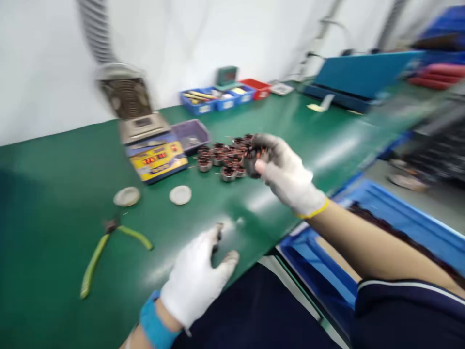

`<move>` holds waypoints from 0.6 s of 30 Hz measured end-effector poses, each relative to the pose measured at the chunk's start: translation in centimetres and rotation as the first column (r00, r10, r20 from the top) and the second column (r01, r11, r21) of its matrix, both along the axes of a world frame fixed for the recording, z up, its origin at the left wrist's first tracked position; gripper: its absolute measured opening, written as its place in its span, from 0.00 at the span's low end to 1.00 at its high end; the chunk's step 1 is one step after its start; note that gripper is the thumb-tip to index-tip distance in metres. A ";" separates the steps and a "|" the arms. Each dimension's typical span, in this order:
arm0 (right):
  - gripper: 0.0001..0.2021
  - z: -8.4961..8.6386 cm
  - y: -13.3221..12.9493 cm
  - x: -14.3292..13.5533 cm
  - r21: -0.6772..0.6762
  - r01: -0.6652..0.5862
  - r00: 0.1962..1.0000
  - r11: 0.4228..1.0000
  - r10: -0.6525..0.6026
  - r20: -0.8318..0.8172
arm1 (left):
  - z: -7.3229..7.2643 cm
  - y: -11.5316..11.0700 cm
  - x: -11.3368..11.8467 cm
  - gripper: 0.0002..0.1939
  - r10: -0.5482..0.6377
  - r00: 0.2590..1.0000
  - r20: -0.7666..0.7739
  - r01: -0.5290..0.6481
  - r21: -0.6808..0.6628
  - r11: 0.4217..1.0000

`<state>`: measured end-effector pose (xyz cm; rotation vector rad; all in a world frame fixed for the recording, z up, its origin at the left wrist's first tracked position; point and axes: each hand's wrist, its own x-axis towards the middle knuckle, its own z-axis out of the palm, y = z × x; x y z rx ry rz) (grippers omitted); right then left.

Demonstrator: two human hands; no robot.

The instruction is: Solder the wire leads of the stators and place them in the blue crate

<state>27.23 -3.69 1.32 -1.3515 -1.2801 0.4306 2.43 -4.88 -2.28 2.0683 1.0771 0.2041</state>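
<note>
My right hand (pixel 288 172), in a white glove with a yellow cuff edge, is closed around a small round copper-wound coil part (pixel 250 162), like a motor stator. It is above the right side of a cluster of similar coil parts (pixel 228 172) on the green table. Nearer to me, my gloved left hand (pixel 198 274), with a blue wristband, hovers over the table edge area with thumb and fingers apart and nothing visible between them. Green-handled cutting pliers (pixel 95 257) lie spread to its left. Two white discs (pixel 180 195) (pixel 127 196) rest beyond them.
A tester with a yellow panel and red digits (pixel 160 160) stands behind the discs, under a grey hose (pixel 95 29). Beside it is a purple tray (pixel 192 133). Blue bins (pixel 201 105) and a red bin (pixel 257 87) line the back. Blue crates (pixel 410 208) sit lower right.
</note>
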 end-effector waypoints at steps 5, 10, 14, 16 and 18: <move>0.20 -6.2 -15.6 4.2 -0.069 0.571 0.780 0.818 -0.514 0.357 | -1.1 -0.2 0.6 0.31 0.010 0.998 -0.055 -0.006 0.073 0.997; 0.12 -9.2 -22.8 10.7 -0.186 0.794 0.555 0.579 -0.564 0.612 | -0.6 -0.4 0.8 0.38 0.100 0.988 -0.118 -0.096 0.040 0.995; 0.12 -10.2 -24.7 14.7 -0.290 0.866 0.454 0.408 -0.399 0.796 | -1.5 0.3 0.7 0.40 0.164 0.982 -0.094 -0.164 0.002 0.986; 0.14 -10.6 -25.3 15.7 -0.298 0.894 0.408 0.335 -0.331 0.851 | -2.2 0.4 0.7 0.38 0.168 0.982 -0.083 -0.169 0.006 0.986; 0.15 -11.1 -25.8 16.2 -0.277 0.916 0.361 0.291 -0.293 0.885 | -2.4 0.2 0.6 0.35 0.171 0.982 -0.081 -0.169 0.034 0.985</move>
